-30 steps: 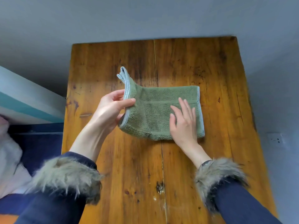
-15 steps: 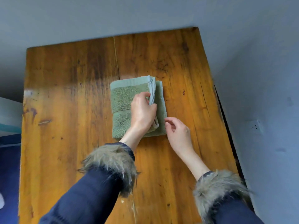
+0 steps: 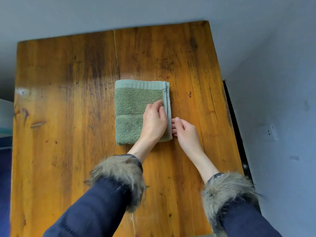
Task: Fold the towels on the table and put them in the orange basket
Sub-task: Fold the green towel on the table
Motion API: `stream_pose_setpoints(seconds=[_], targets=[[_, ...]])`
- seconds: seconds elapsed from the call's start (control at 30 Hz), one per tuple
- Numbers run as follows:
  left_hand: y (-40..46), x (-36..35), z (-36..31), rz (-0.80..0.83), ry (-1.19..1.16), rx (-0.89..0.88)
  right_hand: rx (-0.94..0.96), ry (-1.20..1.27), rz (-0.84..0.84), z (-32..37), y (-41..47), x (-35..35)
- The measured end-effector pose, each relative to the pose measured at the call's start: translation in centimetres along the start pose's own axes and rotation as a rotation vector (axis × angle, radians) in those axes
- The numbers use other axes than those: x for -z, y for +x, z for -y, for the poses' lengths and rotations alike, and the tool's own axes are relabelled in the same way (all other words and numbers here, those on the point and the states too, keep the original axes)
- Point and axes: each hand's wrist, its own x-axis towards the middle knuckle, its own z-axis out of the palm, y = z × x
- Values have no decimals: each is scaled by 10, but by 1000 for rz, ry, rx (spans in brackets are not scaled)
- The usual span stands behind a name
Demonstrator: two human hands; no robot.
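A green towel (image 3: 131, 108) lies folded into a small rectangle at the middle of the wooden table (image 3: 68, 100), its pale hem along the far and right edges. My left hand (image 3: 153, 122) rests flat on the towel's right half, fingertips near the right hem. My right hand (image 3: 184, 134) sits on the table just right of the towel, its loosely curled fingertips touching the layered right edge. The orange basket is not in view.
The table's right edge runs close to a grey wall with a white socket (image 3: 267, 133). A dark gap (image 3: 236, 127) separates table and wall. Blue and white surfaces (image 3: 5, 127) show past the left edge.
My left hand carried the towel's left end over to the right, closing the fold, and now lies flat on top. My right hand slid off the towel to its right edge.
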Motion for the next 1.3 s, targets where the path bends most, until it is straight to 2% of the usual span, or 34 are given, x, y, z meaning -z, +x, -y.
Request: stream_pose_setpoints(seconds=[0.1,0.23,0.3,0.4,0.57,0.67,0.77,0.9,1.13,1.3], targets=[[-14,22,16,-61,-35,-200,-36,-9,52,9,2,0],[-20,57,59,-181,420,-459,-7,-202,74,12,9,-12],[-16,63,75,-114,577,-437,7,-247,53,12,12,-17],[-10,58,82,-1,690,-390,107,-154,-25,14,13,-21],[-4,46,82,41,816,-331,125,-242,-241,4,9,-30],[-4,50,78,63,792,-342,420,-491,-360,8,9,-39],[5,57,73,35,756,-381,624,-739,-272,19,24,-53],[35,64,76,-20,759,-349,577,-885,-186,22,59,-61],[40,56,94,-26,710,-335,611,-859,-93,11,72,-54],[41,64,85,60,731,-308,570,-898,-47,20,70,-51]])
